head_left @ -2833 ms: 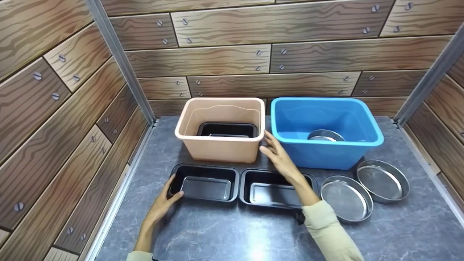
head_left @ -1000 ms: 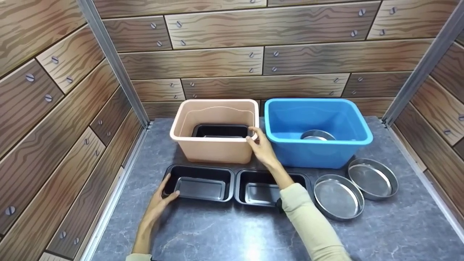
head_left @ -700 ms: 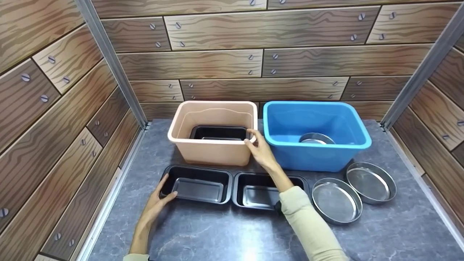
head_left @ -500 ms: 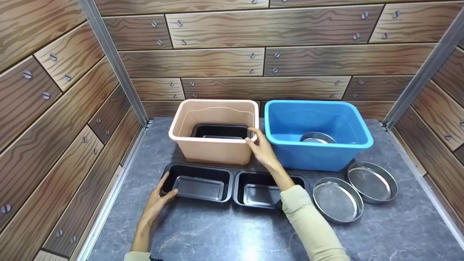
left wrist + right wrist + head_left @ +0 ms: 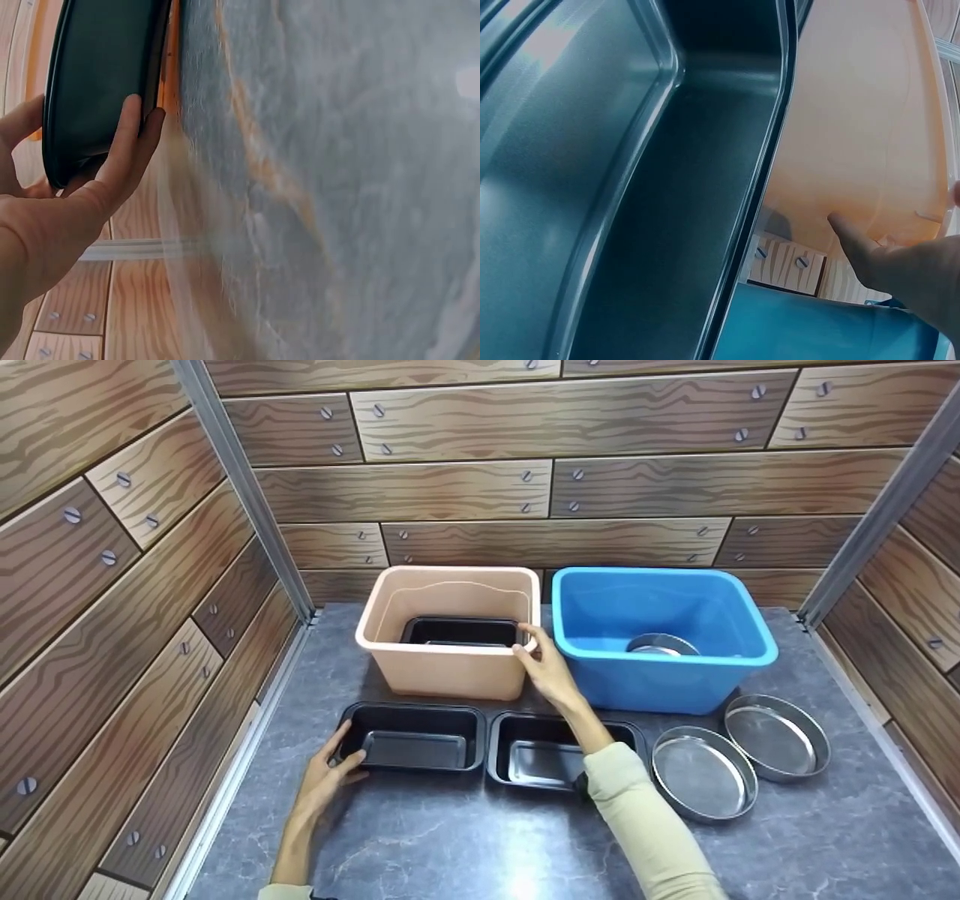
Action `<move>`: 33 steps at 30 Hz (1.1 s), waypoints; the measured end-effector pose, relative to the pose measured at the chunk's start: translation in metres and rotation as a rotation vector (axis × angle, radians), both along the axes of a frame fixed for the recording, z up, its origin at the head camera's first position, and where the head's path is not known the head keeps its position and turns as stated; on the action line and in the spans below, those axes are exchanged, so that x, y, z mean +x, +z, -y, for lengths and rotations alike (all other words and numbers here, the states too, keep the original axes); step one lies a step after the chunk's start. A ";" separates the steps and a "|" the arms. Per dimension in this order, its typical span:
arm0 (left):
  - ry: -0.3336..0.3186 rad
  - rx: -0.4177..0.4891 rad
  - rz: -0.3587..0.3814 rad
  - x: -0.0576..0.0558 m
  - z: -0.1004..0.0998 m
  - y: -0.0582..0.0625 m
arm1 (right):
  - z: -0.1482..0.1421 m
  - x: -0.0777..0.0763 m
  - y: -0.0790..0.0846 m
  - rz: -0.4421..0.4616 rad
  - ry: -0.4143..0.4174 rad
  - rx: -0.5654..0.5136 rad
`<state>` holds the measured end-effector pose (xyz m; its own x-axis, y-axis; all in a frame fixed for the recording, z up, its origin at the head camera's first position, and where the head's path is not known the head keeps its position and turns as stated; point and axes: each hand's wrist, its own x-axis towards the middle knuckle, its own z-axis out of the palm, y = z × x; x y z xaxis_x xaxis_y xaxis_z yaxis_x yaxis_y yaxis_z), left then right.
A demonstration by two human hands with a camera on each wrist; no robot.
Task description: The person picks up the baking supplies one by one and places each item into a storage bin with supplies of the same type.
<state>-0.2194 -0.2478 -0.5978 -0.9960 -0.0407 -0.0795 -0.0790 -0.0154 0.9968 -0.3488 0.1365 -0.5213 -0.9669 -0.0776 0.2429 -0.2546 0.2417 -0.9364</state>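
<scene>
Wood-patterned walls (image 5: 450, 487) are set around a grey marbled worktop (image 5: 420, 847). Left of centre, the outer end of the left loaf pan (image 5: 416, 750) is held by the left hand (image 5: 322, 776), its grip half closed around the corner; whether the pan is raised cannot be told. Above it is seen the peach tub (image 5: 450, 671), with a dark pan (image 5: 465, 631) inside. Its right front corner is pinched by the right hand (image 5: 551, 671), thumb outside. Dragging or tipping could be caused by that one-corner hold. The right loaf pan (image 5: 544, 765), crossed by the right forearm, could be nudged by a lowered sleeve, or bumped if its neighbour were pushed sideways. Farther right, a round tin (image 5: 665, 646) is contained in the blue tub (image 5: 652, 682); two more tins (image 5: 705, 774) are placed lower right.
</scene>
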 end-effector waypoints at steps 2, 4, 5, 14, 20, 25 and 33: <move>0.011 -0.014 0.000 0.001 0.000 0.001 | 0.000 0.000 -0.002 -0.003 -0.001 0.000; 0.021 -0.037 -0.007 0.002 0.001 0.002 | 0.001 0.000 -0.002 -0.006 -0.001 0.000; 0.028 -0.045 -0.011 0.002 0.001 0.003 | 0.001 0.000 -0.002 -0.005 0.001 -0.001; 0.039 -0.074 -0.047 0.007 0.006 0.008 | 0.000 0.001 -0.003 0.003 -0.001 -0.024; 0.086 -0.042 -0.054 0.011 0.009 0.008 | 0.001 0.000 -0.007 -0.015 -0.007 -0.032; 0.126 -0.150 -0.090 0.012 0.014 0.013 | 0.002 0.001 -0.011 -0.042 -0.030 -0.044; 0.163 -0.205 -0.130 0.010 0.024 0.025 | 0.004 0.002 -0.013 -0.063 -0.056 -0.041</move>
